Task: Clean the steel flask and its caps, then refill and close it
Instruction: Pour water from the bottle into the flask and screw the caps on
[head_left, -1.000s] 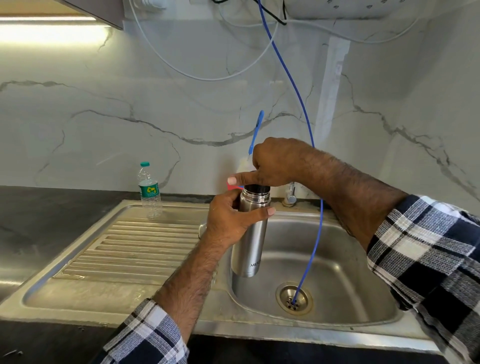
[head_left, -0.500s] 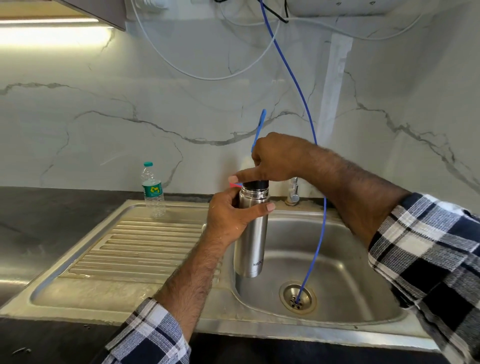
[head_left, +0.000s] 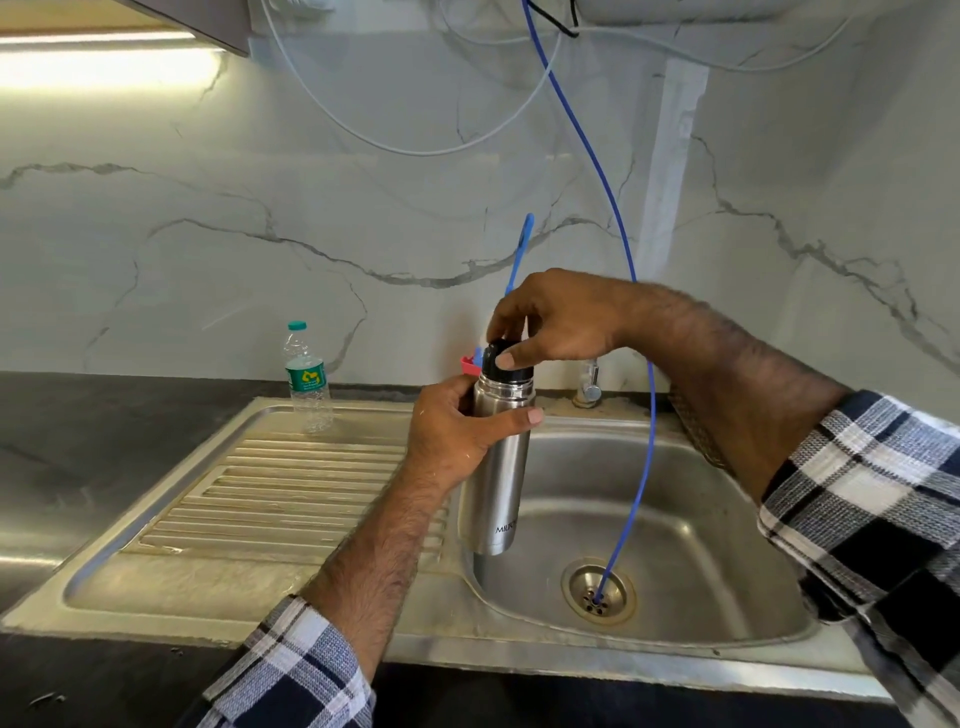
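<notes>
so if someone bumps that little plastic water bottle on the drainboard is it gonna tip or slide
The plastic water bottle is tall and narrow and stands upright, so a nudge near its green cap would probably tip it. It looks thin-walled and clear, likely light, though how full it is cannot be told. It stands by the ribs of the steel drainboard, so once down it may well roll.

Flask (head_left: 496, 467) held upright over sink basin (head_left: 717, 525) — drainboard (head_left: 291, 488) to its left w/ water bottle (head_left: 307, 379) at back; hose (head_left: 631, 467) runs into drain (head_left: 597, 590).

Bright under-cabinet glow, sharp, wide-angle bowing
</notes>
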